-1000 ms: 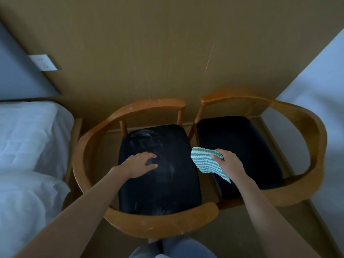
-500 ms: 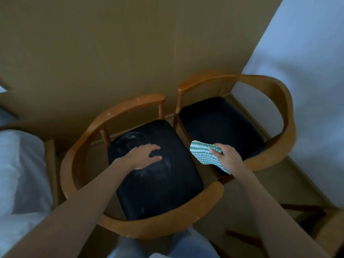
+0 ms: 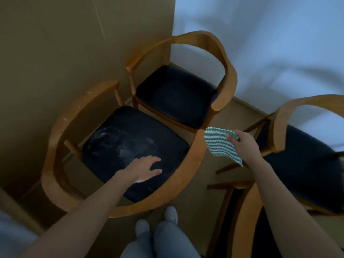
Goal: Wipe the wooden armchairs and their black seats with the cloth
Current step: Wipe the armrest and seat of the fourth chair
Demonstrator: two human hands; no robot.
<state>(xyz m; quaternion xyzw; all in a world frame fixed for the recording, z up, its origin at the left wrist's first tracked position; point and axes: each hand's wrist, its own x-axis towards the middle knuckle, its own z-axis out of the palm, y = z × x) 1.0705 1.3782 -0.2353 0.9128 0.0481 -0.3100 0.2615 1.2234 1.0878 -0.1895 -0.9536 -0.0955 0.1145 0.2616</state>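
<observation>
Directly before me stands a wooden armchair [image 3: 61,131] with a black seat [image 3: 134,144] smeared with whitish dust. My left hand [image 3: 143,169] lies flat on that seat near its front, fingers straight. My right hand [image 3: 243,144] holds a green-and-white striped cloth [image 3: 219,144] in the air beside the chair's right arm end, the cloth hanging down from my fingers. A second armchair [image 3: 221,58] with a black seat [image 3: 175,94] stands behind it in the corner. A third armchair [image 3: 284,116] with a black seat [image 3: 307,164] is at the right.
A tan wall [image 3: 65,43] runs behind the chairs and a pale curtain or wall [image 3: 270,43] fills the upper right. Another wooden chair back [image 3: 247,211] rises at the lower right. My legs and shoes [image 3: 158,231] stand close to the near chair.
The view has swung to the right, bringing the chairs at the right into sight and losing the bed. My left hand slid toward the seat's front edge; my right hand still holds the cloth.
</observation>
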